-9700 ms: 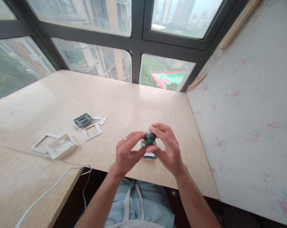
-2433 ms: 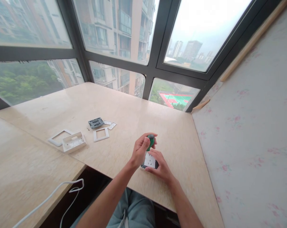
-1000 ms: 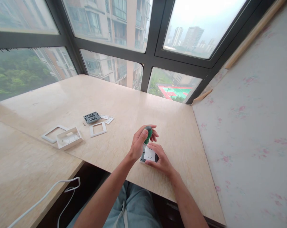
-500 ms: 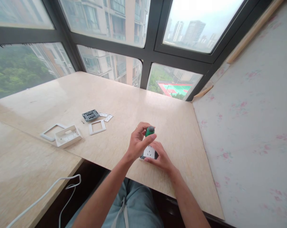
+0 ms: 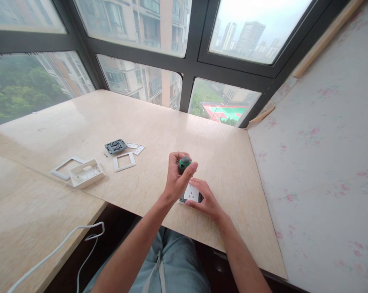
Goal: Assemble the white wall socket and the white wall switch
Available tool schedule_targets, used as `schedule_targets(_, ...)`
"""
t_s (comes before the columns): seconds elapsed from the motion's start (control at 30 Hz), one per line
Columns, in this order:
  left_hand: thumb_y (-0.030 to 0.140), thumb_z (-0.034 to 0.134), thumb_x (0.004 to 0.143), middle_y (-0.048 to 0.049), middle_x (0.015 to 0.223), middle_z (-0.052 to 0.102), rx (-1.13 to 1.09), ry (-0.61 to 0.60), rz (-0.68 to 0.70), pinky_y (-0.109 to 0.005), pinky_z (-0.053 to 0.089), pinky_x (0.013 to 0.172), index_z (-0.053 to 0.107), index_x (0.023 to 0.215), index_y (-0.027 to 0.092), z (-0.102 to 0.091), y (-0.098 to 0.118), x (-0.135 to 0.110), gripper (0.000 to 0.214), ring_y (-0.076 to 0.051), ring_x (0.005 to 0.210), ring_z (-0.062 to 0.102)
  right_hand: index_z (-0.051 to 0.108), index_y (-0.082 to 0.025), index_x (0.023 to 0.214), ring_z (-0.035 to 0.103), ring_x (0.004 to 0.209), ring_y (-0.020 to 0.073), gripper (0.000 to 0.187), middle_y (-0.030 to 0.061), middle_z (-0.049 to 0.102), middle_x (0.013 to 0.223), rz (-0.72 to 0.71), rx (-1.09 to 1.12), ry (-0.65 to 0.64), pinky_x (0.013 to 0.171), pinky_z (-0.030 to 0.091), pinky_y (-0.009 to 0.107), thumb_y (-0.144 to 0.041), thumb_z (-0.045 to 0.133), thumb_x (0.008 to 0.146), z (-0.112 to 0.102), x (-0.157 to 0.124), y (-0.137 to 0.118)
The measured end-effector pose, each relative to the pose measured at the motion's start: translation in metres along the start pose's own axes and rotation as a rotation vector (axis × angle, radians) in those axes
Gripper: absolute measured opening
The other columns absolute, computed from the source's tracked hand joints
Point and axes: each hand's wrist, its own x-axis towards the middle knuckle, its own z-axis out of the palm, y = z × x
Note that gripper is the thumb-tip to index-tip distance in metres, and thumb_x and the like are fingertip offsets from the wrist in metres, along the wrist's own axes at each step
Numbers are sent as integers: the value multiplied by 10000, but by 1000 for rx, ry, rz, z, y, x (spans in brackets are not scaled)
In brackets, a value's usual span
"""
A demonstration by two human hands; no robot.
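From the head view, the only one there is, I see the person's left hand [image 5: 174, 178] wrapped round the green handle of a screwdriver [image 5: 184, 164], thumb lying along its near side, above the far left part of the socket [image 5: 190, 193]. The right hand [image 5: 208, 199] spans the socket from the right, thumb at the near edge, fingers at the far one, pinning it to the table [image 5: 226, 162] near its front edge. I'd judge the step to be turning a screw in the socket's rim; another turn would call for an upright shaft, a little downward push and a firm right hand. Off to the left lie a grey plate [image 5: 115, 146], two small covers [image 5: 138, 150], a white frame [image 5: 124, 167], a second frame [image 5: 61, 165] and a box [image 5: 86, 174] against it. The screwdriver's shaft and tip are hidden behind the left hand, so I can't tell whether it sits in a screw. The right hand covers the socket's right side, and what lies under the socket is hard to make out.
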Motion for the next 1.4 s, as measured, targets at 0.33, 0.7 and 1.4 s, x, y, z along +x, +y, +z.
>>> schedule_targets(0.33,391,583,923,-51,897,639,-39,-189,-80,-291,499,707,661,1154,186,-10,11,4,318,-157,794,618,506,-287,1400,488,1308,317,675,129,540,1407,-8,-6,2,1083,419,528,-516,740,810,1,-1,4)
schedule_targets(0.7,481,529,908,4,712,587,-172,-253,-115,-233,379,529,542,996,174,-11,6,8,320,-102,568,489,499,-299,1410,486,1308,323,675,125,540,1407,2,-2,-5,1075,421,530,-534,723,818,0,0,2)
schedule_targets(1.4,475,601,914,-40,896,604,-99,-133,-93,-276,487,690,650,1117,197,-15,1,7,348,-149,789,587,491,-313,1421,483,1315,327,674,120,543,1404,7,-16,-5,1085,417,542,-520,723,823,-1,0,-1)
